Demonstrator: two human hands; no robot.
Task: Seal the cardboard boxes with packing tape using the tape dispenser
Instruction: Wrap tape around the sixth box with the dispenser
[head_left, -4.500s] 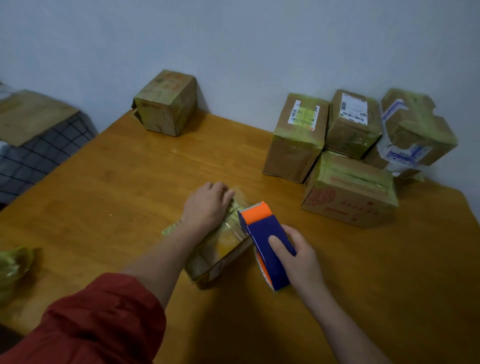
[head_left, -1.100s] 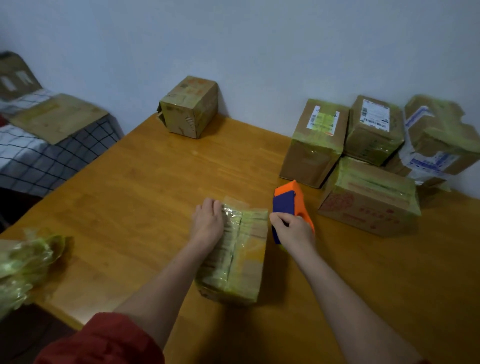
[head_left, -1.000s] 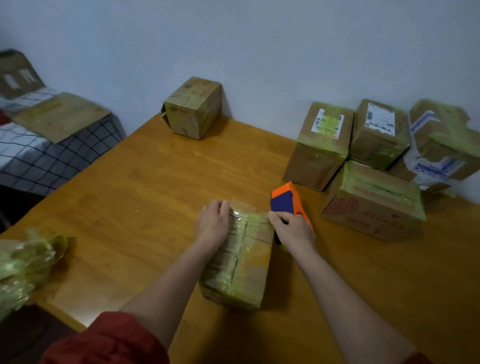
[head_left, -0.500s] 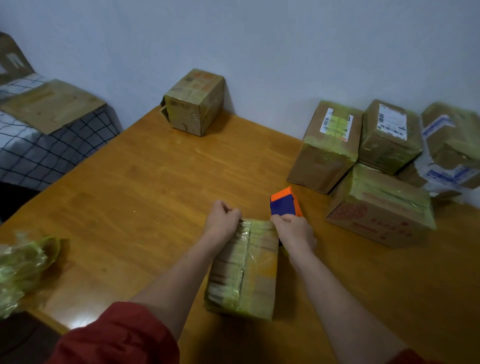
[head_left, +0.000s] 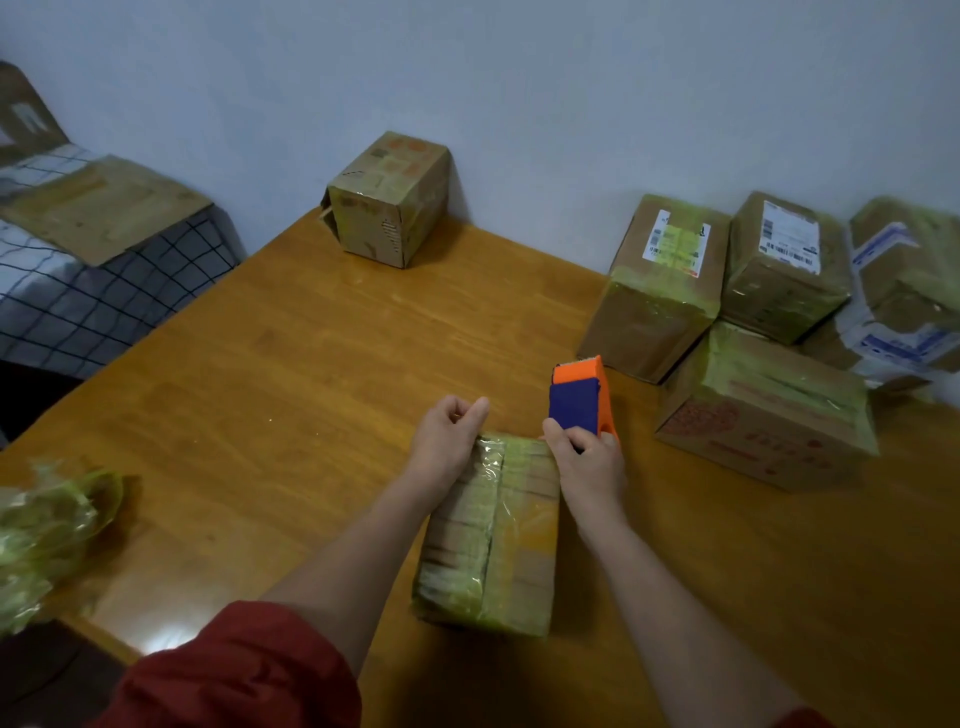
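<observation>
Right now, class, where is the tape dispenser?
In the head view, the tape dispenser is right of centre, gripped by the right hand at the far end of the near box.

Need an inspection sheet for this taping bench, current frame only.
Surface: wooden table, glossy, no spill seen.
Job's things: taped box flat at near centre; tape dispenser, blue and orange, at its far right corner; lone box at the far edge; four taped boxes clustered at right.
Clutter: crumpled tape wad at the left edge.
Grippers: left hand curled at the box's far end, pinch on tape unclear; right hand grips the dispenser.
Cables: nothing seen.
Surroundings: pale wall; checked cloth with flattened cardboard at left.
</observation>
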